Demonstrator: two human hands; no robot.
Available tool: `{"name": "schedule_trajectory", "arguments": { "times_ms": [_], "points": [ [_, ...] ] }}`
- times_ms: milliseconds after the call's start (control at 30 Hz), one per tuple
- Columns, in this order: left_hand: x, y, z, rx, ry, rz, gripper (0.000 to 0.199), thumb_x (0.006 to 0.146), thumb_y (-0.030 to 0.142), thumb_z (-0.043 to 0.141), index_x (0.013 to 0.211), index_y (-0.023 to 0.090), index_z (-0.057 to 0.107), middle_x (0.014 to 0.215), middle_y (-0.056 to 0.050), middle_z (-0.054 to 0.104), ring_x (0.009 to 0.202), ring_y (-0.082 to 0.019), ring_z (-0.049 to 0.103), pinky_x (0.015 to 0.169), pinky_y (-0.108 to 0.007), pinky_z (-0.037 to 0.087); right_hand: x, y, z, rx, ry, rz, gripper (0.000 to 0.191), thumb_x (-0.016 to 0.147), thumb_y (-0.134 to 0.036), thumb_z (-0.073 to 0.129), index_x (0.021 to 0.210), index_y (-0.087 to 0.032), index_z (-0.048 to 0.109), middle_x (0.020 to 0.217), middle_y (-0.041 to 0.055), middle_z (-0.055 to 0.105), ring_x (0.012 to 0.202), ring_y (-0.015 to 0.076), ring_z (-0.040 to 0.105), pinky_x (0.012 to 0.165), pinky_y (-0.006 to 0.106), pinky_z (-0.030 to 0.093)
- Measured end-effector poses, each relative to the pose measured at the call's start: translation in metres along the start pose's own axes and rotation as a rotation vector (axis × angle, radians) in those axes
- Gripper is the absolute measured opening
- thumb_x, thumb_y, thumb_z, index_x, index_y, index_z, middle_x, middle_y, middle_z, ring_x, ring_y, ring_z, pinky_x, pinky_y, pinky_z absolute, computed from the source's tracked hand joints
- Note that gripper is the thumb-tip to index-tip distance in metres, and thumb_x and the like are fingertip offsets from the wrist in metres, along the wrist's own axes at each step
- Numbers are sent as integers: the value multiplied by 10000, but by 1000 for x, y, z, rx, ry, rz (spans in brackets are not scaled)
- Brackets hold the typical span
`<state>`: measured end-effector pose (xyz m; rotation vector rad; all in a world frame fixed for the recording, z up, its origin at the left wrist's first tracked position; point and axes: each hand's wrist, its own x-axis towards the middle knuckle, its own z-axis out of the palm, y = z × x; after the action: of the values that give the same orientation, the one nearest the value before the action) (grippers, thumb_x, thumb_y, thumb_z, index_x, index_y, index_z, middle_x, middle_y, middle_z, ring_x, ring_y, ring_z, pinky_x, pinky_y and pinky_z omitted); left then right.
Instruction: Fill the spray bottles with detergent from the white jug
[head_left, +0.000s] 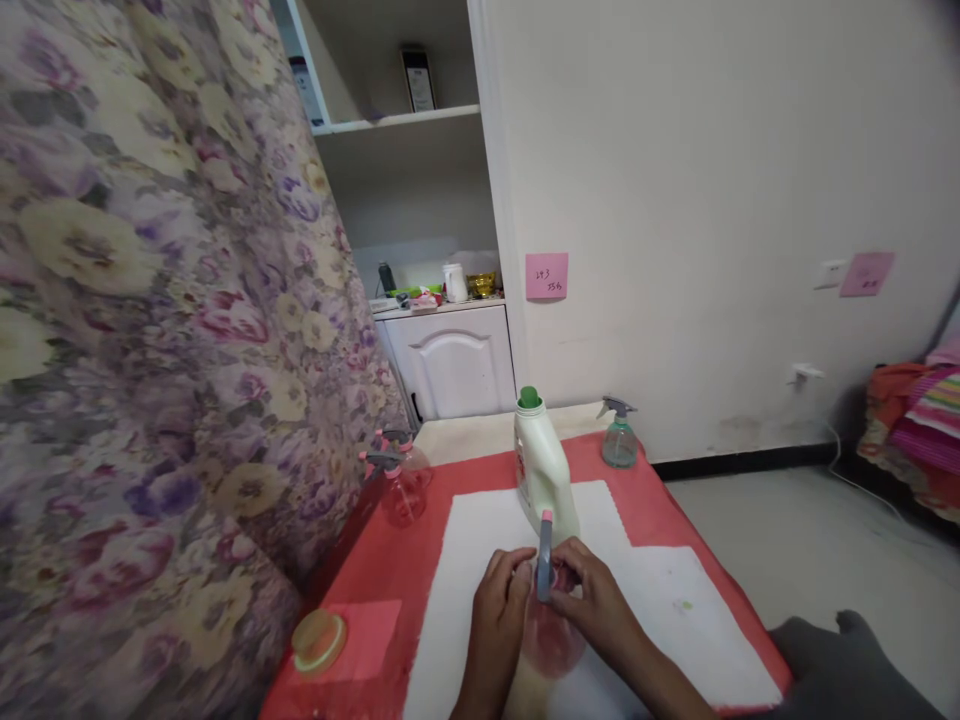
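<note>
A pink see-through spray bottle (553,645) with a grey and pink spray head stands upright on white paper (465,560). My left hand (496,615) is closed at its neck from the left, the fingertips bent against it. From the right, my right hand (600,605) grips the collar under the spray head between thumb and fingers. Just behind rises a large pale green jug (546,465) with a green cap. How far the head is screwed on cannot be made out.
Pink spray bottles (405,498) stand at the table's left edge, and a green spray bottle (620,443) at the back right. A round yellowish lid (319,640) lies at front left on a pink note. A floral curtain (187,380) hangs close on the left.
</note>
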<state>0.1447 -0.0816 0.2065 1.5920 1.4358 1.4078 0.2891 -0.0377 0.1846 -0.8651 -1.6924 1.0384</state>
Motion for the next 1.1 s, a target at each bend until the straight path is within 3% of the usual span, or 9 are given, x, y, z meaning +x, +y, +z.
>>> {"name": "schedule_trajectory", "arguments": {
  "times_ms": [100, 200, 400, 833, 1000, 1100],
  "points": [
    [14, 7, 0, -45, -84, -78, 286, 859, 420, 534, 852, 173, 680, 806, -45, 650, 779, -207, 598, 728, -303, 461, 1, -1, 0, 7, -5, 9, 137, 656, -73, 588, 742, -178, 605, 735, -26, 462, 692, 161, 477, 631, 264, 362],
    [25, 2, -1, -116, -157, -178, 320, 792, 474, 609, 831, 160, 658, 718, -11, 617, 670, -168, 545, 630, -265, 417, 2, 1, 1, 16, -7, 24, 129, 642, -76, 588, 725, -174, 597, 719, -32, 443, 684, 159, 469, 621, 258, 352],
    [33, -16, -2, -206, -254, -217, 345, 719, 482, 704, 788, 151, 638, 666, 14, 586, 635, -137, 507, 601, -238, 369, 3, 7, 2, 42, 0, 27, 98, 655, -113, 581, 727, -176, 563, 714, -36, 433, 667, 156, 462, 613, 260, 358],
    [13, -2, 12, -222, -78, -167, 287, 776, 450, 656, 755, 165, 626, 684, -1, 618, 669, -160, 536, 628, -251, 400, -1, 6, 2, 59, -23, 5, 49, 755, -201, 596, 801, -191, 611, 773, -10, 488, 731, 176, 490, 658, 280, 390],
    [9, -12, 16, -212, -32, -169, 321, 775, 490, 642, 764, 170, 621, 685, -1, 607, 672, -164, 534, 622, -255, 408, -1, 3, -3, 71, -75, -13, 41, 765, -201, 587, 799, -197, 610, 806, 0, 505, 769, 183, 504, 684, 284, 399],
    [9, -18, 18, -210, -27, -167, 314, 766, 484, 652, 769, 172, 624, 669, 8, 593, 651, -155, 520, 607, -251, 403, -1, 9, 0, 33, -21, -33, 93, 714, -146, 583, 789, -199, 598, 778, -13, 490, 748, 175, 494, 671, 277, 388]
  ]
}}
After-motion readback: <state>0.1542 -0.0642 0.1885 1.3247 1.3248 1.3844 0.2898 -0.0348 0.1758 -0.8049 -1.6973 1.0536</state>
